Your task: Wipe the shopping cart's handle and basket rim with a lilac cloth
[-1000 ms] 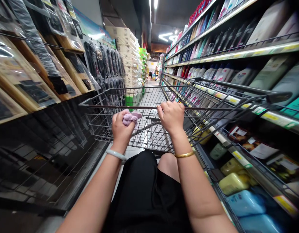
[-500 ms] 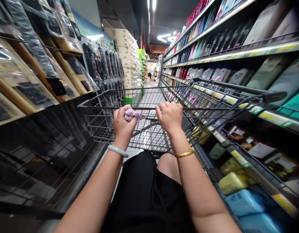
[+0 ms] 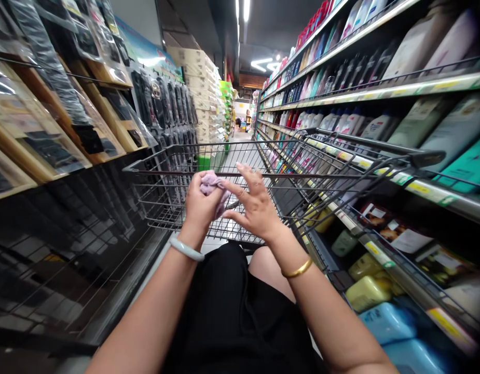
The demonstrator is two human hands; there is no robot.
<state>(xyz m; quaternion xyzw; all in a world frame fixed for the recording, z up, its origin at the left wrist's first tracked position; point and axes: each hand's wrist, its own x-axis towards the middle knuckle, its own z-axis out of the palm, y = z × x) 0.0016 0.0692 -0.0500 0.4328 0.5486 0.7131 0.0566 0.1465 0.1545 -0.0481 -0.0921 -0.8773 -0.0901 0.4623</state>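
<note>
A crumpled pale purple cloth is in my left hand, whose fingers are wrapped around it by the cart's dark rail. My right hand is raised off the rail with its fingers spread. Its index finger reaches toward the cloth's right edge; whether they touch I cannot tell. In front of me stands the wire shopping cart, its rail running behind both hands. I see a pale bangle on my left wrist and a gold one on my right.
Along the right run shelves of bottles, with the cart's side close against them. Packaged goods hang on the left. Stacked cartons stand farther along that side. Ahead, the tiled aisle stretches away.
My right hand has let go of the cart's rail, opened and moved left toward the cloth. My left hand still holds the cloth, and more of it now hangs below the fingers.
</note>
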